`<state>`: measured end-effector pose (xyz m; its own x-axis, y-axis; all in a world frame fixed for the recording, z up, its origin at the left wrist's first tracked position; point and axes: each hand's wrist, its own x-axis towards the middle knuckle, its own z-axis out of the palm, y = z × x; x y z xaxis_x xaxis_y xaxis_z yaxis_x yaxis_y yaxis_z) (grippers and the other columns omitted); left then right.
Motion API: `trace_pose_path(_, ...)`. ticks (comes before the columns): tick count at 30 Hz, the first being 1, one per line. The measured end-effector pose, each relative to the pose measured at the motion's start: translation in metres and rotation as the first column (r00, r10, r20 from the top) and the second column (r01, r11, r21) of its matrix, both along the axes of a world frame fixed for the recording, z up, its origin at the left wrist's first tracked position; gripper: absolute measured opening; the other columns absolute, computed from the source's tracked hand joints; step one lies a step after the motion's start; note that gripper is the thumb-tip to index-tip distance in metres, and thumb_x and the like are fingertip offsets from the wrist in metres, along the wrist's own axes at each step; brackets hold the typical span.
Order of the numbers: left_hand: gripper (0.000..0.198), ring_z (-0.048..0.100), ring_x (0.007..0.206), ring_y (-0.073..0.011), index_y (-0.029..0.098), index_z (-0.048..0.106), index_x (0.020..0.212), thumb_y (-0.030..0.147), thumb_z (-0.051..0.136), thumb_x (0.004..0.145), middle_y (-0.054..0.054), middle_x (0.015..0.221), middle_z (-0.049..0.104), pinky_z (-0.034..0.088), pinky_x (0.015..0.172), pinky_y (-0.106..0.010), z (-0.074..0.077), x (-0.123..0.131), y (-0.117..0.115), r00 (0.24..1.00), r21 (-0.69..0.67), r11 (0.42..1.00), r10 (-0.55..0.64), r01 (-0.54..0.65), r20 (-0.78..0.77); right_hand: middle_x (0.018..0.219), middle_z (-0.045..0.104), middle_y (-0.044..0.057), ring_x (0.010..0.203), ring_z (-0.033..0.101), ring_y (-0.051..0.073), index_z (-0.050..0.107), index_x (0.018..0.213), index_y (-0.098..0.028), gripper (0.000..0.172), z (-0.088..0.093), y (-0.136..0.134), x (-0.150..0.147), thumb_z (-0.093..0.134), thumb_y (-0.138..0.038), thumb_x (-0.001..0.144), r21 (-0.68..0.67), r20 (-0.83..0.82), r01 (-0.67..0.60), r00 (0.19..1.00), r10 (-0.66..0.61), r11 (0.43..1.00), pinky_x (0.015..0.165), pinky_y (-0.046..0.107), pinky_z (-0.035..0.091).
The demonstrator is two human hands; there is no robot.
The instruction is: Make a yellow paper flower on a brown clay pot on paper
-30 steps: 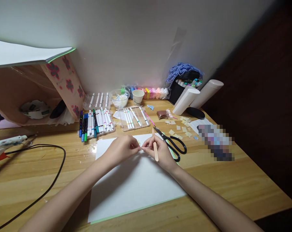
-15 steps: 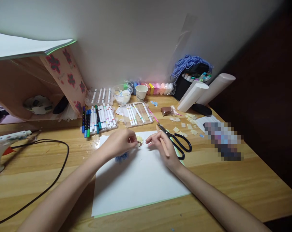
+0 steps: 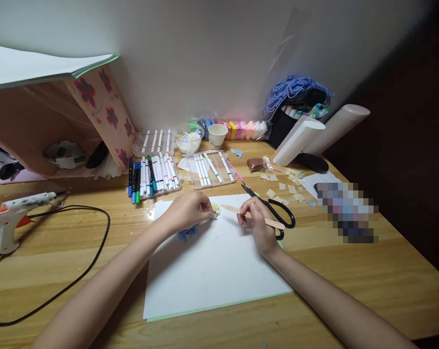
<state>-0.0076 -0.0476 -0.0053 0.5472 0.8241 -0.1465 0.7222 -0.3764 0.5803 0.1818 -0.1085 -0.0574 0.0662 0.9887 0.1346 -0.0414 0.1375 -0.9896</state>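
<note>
My left hand [image 3: 194,213] is closed, fingertips pinched at a small pale yellow fluffy piece [image 3: 216,208] above the white paper [image 3: 219,271]. Just what the fingertips grip is partly hidden. A blue fluffy piece [image 3: 188,233] lies on the paper beneath this hand. In my right hand [image 3: 261,225] is a flat wooden craft stick [image 3: 275,223]. Its narrow end points left toward the yellow piece, with a small gap between them. Black-handled scissors [image 3: 289,213] lie partly behind the right hand, across the paper's edge.
Markers [image 3: 161,174] in clear cases line the back, beside a clear bowl [image 3: 188,140] and paper cup [image 3: 218,136]. Pale yellow scraps [image 3: 283,186] are scattered at right. On the left are a hot glue gun [image 3: 19,213] with its looping cord and a flower-patterned box [image 3: 103,116].
My right hand has drawn back to the right and turned the craft stick from the palm so its tip faces the yellow piece. My left hand keeps its pinch. The view has shifted slightly.
</note>
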Motion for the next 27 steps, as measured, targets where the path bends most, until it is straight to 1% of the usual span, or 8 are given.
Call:
trace_pose_path(3,0.018,0.055,0.064,-0.0151,0.016,0.068,0.071,0.032,0.059,0.073,-0.004,0.073,0.067,0.033,0.054,-0.024,-0.0023,0.0028,-0.0006,1.000,0.023,0.999,0.022,-0.022,-0.016,0.053,0.046,-0.002,0.049,0.043,0.012,0.050,0.066,-0.021,0.037,-0.0025,-0.0004,0.0015,0.038,-0.045,0.091,-0.028,0.091,-0.029,0.995,0.032,0.999,0.050,0.026,0.033)
trace_pose_path(8,0.016,0.055,0.064,-0.0152,0.017,0.066,0.070,0.029,0.056,0.073,-0.004,0.073,0.066,0.033,0.054,-0.024,-0.0066,0.0035,-0.0003,0.999,0.049,0.998,0.031,-0.030,-0.015,0.055,0.048,-0.002,0.051,0.044,0.011,0.051,0.068,-0.020,0.037,-0.0047,0.0004,0.0001,0.037,-0.045,0.092,-0.059,0.189,-0.077,0.978,0.087,0.995,0.050,0.024,0.033)
trace_pose_path(15,0.019,0.055,0.066,-0.0162,0.017,0.068,0.071,0.031,0.056,0.073,-0.006,0.076,0.067,0.033,0.055,-0.025,-0.0058,0.0048,-0.0006,0.998,0.050,0.997,0.055,-0.053,-0.041,0.058,0.051,-0.002,0.053,0.045,0.012,0.052,0.072,-0.020,0.036,-0.0047,0.0018,-0.0007,0.038,-0.048,0.091,-0.087,0.251,-0.082,0.963,0.102,0.993,0.051,0.024,0.035)
trace_pose_path(21,0.018,0.056,0.067,-0.0170,0.017,0.069,0.071,0.028,0.056,0.073,-0.006,0.076,0.067,0.033,0.056,-0.025,-0.0042,0.0067,-0.0018,0.997,0.067,0.996,0.058,-0.055,-0.050,0.059,0.051,-0.002,0.055,0.047,0.012,0.052,0.072,-0.021,0.035,-0.0054,0.0011,-0.0010,0.038,-0.045,0.092,-0.051,0.283,-0.106,0.952,0.116,0.993,0.053,0.024,0.036)
trace_pose_path(27,0.015,0.056,0.067,-0.0165,0.018,0.067,0.071,0.028,0.056,0.073,-0.005,0.077,0.067,0.034,0.055,-0.024,-0.0040,0.0050,-0.0002,0.997,0.085,0.995,0.063,-0.060,-0.040,0.060,0.051,-0.002,0.056,0.048,0.012,0.051,0.074,-0.021,0.034,-0.0055,0.0015,-0.0021,0.038,-0.045,0.092,-0.059,0.304,-0.111,0.945,0.124,0.992,0.054,0.024,0.036)
